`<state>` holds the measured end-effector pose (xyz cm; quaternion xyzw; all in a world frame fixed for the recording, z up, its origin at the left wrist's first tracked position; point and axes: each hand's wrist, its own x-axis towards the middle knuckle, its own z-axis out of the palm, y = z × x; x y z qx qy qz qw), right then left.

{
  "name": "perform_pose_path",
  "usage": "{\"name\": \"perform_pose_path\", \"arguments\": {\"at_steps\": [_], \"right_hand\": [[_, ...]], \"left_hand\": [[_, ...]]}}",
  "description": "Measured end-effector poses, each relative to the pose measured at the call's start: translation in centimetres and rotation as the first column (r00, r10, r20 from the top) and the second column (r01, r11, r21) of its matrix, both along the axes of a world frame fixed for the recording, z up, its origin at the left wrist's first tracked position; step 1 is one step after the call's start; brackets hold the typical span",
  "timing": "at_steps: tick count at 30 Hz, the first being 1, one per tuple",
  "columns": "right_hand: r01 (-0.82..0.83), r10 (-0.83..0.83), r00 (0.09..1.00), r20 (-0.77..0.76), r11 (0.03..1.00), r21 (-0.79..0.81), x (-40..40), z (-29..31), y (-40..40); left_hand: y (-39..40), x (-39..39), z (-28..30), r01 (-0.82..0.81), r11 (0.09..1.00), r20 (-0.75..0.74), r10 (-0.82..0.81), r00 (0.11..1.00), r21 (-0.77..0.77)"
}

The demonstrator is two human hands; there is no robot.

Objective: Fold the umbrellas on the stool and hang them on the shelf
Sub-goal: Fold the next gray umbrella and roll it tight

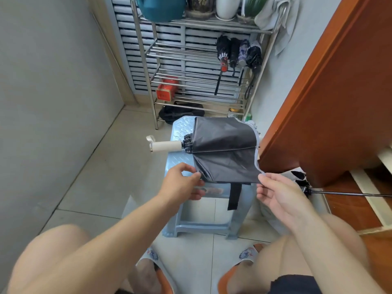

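Black canopy fabric of the collapsed umbrella (224, 151) lies flattened across the pale blue plastic stool (180, 153), its cream handle (166, 146) projecting left past the seat edge and its closure strap (235, 195) hanging over the near edge. I see my left hand (182, 183) pinching the near-left corner of the canopy between thumb and fingers (196, 177). My right hand (277, 194) pinches the near-right grey-trimmed hem, remaining fingers loosely spread. Four folded umbrellas (237, 54) hang on the steel shelf (191, 77) behind.

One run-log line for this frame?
umbrella: on stool | left hand: pinching canopy edge | right hand: pinching canopy corner | rack: four hung
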<state>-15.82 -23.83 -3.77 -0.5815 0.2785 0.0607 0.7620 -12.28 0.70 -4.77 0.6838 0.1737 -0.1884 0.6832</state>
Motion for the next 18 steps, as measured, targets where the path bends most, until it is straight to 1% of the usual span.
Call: {"name": "perform_pose_path", "arguments": {"at_steps": [2, 3, 4, 5, 7, 8, 9, 11, 13, 14, 16, 18], "right_hand": [[0.044, -0.048, 0.998, 0.041, 0.993, 0.108, 0.2, 0.6, 0.1], [0.036, -0.046, 0.997, 0.065, 0.987, 0.158, 0.2, 0.9, 0.1], [0.003, -0.018, 0.996, 0.09, 0.986, 0.168, 0.2, 0.9, 0.0], [-0.045, 0.034, 0.994, 0.102, 0.993, 0.113, 0.0, 0.8, -0.1], [-0.112, 0.119, 0.991, 0.061, 0.988, -0.108, -0.4, 0.0, -0.3], [-0.111, 0.118, 0.993, 0.024, 0.975, -0.192, -0.5, -0.4, -0.4], [-0.095, 0.095, 0.995, -0.01, 0.971, -0.218, -0.5, -0.8, -0.5], [-0.081, 0.07, 0.995, -0.068, 0.983, -0.166, -0.5, -1.1, -0.3], [-0.1, 0.089, 0.989, -0.12, 0.992, -0.082, -0.7, -1.2, 0.2], [-0.104, 0.098, 0.986, -0.135, 0.994, -0.036, -0.8, -1.1, 0.4], [-0.086, 0.092, 0.987, -0.134, 0.995, 0.054, -0.9, -0.9, 0.8], [-0.066, 0.075, 0.991, -0.108, 0.995, 0.079, -0.8, -0.9, 0.7]], "left_hand": [[-0.3, -0.3, -0.2, -0.051, 0.994, -0.028, 0.049, 0.998, -0.101], [-0.5, -0.5, -0.4, -0.074, 0.989, -0.021, 0.072, 0.997, -0.126], [-0.7, -0.8, -0.6, -0.087, 0.987, -0.006, 0.087, 0.996, -0.135], [-0.9, -1.0, -0.8, -0.091, 0.986, 0.011, 0.093, 0.996, -0.137], [-1.1, -1.3, -0.7, -0.07, 0.988, 0.047, 0.077, 0.996, -0.138], [-1.2, -1.3, -0.7, -0.051, 0.99, 0.062, 0.06, 0.996, -0.133], [-1.3, -1.3, -0.6, -0.034, 0.992, 0.073, 0.043, 0.996, -0.119], [-1.5, -1.1, -0.7, -0.019, 0.999, 0.109, 0.023, 0.994, -0.042], [-1.6, -0.8, -0.9, -0.036, 0.999, 0.139, 0.034, 0.99, 0.011], [-1.5, -0.7, -1.0, -0.049, 0.999, 0.142, 0.049, 0.989, 0.0], [-1.0, -0.8, -1.2, -0.051, 0.996, 0.134, 0.061, 0.989, -0.076], [-0.4, -1.2, -1.4, -0.011, 0.992, 0.125, 0.027, 0.992, -0.125]]}}
